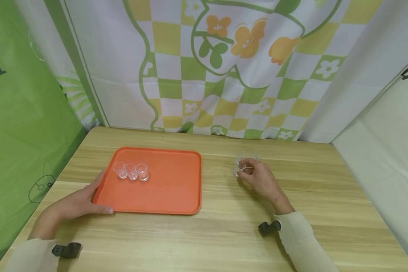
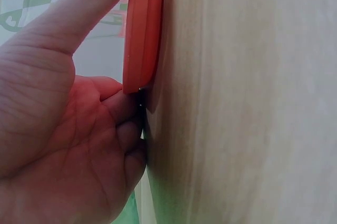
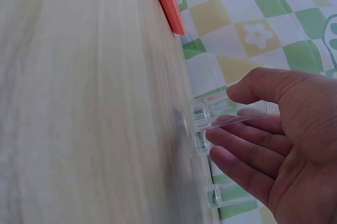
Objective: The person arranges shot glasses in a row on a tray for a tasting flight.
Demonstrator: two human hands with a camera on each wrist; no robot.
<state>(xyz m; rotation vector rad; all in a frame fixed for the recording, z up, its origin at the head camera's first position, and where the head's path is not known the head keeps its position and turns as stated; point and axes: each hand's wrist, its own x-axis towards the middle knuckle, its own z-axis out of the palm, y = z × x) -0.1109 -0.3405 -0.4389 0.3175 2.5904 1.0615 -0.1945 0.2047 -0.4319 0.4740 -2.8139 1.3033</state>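
Note:
An orange tray [image 1: 170, 181] lies on the wooden table, with three small clear shot glasses [image 1: 132, 173] in a row on its left part. My left hand [image 1: 78, 204] holds the tray's front left corner, the thumb along the front rim and the fingers at the left side. In the left wrist view those fingers curl in at the tray's edge, low by the tabletop. On the right, my right hand [image 1: 263, 179] pinches another clear shot glass [image 3: 210, 112] between thumb and fingers, its base close to the tabletop.
Beyond the right hand stand more clear glasses [image 3: 224, 195], partly hidden by it in the head view. Bare wooden tabletop [image 1: 217, 192] lies between the tray and the right hand. A patterned curtain [image 1: 221, 94] hangs along the table's back edge.

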